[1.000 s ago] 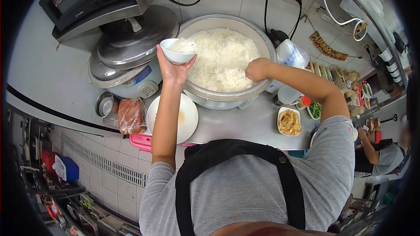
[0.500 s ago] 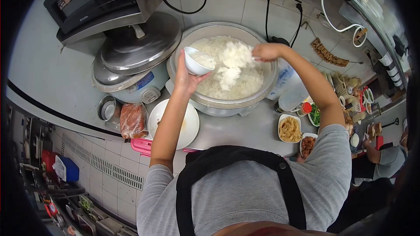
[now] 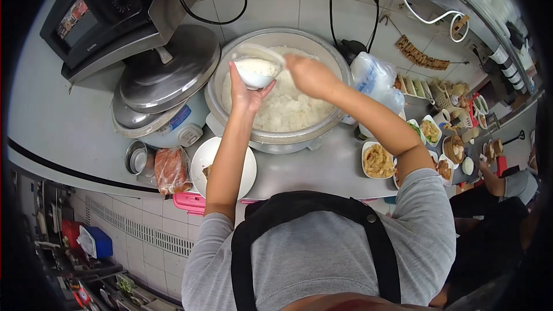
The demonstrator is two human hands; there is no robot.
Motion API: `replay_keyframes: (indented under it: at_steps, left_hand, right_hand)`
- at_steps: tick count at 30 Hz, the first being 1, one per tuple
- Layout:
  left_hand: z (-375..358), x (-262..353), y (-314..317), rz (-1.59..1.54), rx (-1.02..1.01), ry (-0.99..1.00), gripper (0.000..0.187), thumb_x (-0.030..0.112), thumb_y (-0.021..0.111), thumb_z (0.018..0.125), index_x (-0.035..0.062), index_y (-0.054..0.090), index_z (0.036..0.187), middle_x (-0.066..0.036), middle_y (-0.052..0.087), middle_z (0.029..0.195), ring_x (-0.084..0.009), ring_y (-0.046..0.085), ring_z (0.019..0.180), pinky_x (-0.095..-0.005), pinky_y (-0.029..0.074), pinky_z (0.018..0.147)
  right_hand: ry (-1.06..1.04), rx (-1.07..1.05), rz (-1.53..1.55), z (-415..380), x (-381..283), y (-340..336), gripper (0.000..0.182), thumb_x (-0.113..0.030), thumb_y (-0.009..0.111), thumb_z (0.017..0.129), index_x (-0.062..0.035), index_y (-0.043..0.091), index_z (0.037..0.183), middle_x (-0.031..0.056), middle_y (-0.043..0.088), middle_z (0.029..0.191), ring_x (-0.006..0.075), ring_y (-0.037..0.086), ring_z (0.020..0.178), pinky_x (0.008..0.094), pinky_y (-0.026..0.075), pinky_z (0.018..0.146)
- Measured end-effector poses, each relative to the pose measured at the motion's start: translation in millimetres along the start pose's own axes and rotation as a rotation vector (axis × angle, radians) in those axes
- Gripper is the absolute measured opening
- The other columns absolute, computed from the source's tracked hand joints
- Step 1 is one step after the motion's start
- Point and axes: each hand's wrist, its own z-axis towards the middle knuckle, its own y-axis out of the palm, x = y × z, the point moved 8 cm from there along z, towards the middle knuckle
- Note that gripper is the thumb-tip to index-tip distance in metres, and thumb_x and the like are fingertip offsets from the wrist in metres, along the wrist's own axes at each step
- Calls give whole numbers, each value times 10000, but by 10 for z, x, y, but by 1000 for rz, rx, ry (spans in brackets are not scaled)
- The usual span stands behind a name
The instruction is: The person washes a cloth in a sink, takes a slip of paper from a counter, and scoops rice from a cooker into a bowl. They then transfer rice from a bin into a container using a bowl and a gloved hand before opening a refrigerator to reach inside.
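Note:
My left hand (image 3: 246, 95) is wrapped round a small white bowl (image 3: 252, 80), which it holds up over the left side of a big round pot (image 3: 288, 138). White rice (image 3: 257, 67) fills the bowl to its rim. In my right hand (image 3: 313, 78), closed round its handle end, is a pale rice paddle (image 3: 262, 52) whose blade lies across the top of the bowl. Cooked rice (image 3: 291, 114) covers the inside of the pot below both hands, loose and uneven at the front.
Left of the pot, a metal lid (image 3: 170, 72) rests on a second cooker (image 3: 187, 118). A white plate (image 3: 245, 175) and a wrapped reddish packet (image 3: 172, 170) lie near the front edge. Dishes of food (image 3: 377, 160) and a plastic bag (image 3: 373, 75) are to the right. A co-worker (image 3: 518, 187) stands far right.
My right hand has moved left, bringing the paddle from above the pot's rice to the bowl. The clump of rice is off the paddle, and the bowl looks fuller and more level.

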Motion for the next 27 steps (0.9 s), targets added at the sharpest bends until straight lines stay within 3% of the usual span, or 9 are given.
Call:
replay_keyframes:
  at_steps: [3,6,10,13,17,20,22,25,27]
  left_hand:
    - [-50,68,-89,-61,58,18,709,654,339,787,115,317,1246,-148,380,1242,-332,402,1114,-516,374,879]
    - [-118,171,-162,-70,77,54,707,645,347,790,107,314,1247,-150,367,1249,-338,395,1118,-520,374,873]
    - [-216,342,-171,-92,66,107,736,645,383,774,104,290,1264,-150,349,1266,-340,394,1125,-522,361,883]
    - [-233,431,-217,-86,67,131,744,641,396,771,94,288,1263,-155,349,1263,-344,390,1129,-530,358,882]
    - [-257,516,-235,-70,61,162,739,634,404,771,88,291,1257,-161,347,1262,-346,391,1130,-538,356,882]
    - [-290,532,-234,-78,70,149,727,623,410,773,85,299,1249,-164,348,1262,-344,396,1129,-532,366,876]
    - [-330,536,-230,-59,59,150,722,622,403,775,84,303,1246,-164,359,1255,-341,405,1124,-530,375,868]
    - [-398,507,-182,-15,26,131,717,623,385,778,83,309,1243,-166,380,1240,-335,422,1114,-525,389,856]
    - [-397,423,-120,24,-12,107,719,631,359,779,82,315,1242,-168,404,1222,-327,438,1106,-520,398,849]
  right_hand:
    - [132,230,-32,63,345,-219,173,-91,436,778,19,520,882,214,592,787,347,598,708,422,481,614]
    - [268,-2,-165,33,710,276,264,-210,419,832,-17,597,857,187,604,811,329,597,749,432,467,661]
    - [71,-572,-171,-253,462,884,403,-363,383,857,-48,633,830,165,614,832,326,586,784,416,458,702]
    - [-112,-690,-173,-546,72,1086,416,-381,376,858,-57,635,828,156,615,826,322,584,792,425,451,710]
    - [-94,-770,-43,-553,202,1046,431,-399,378,854,-53,635,845,156,616,832,327,581,802,424,440,723]
    - [-153,-809,138,-493,471,1130,482,-445,375,856,-42,609,734,120,592,662,267,568,592,389,449,564]
    - [255,-1208,353,-676,742,1138,499,-484,371,859,-62,525,642,34,447,490,152,420,395,303,351,380]
    - [375,-1092,549,-501,805,632,469,-489,367,864,-99,451,619,-44,304,455,72,271,346,239,223,315]
    - [372,-876,562,-265,813,221,461,-484,370,866,-91,468,645,-46,302,450,70,276,340,238,216,309]
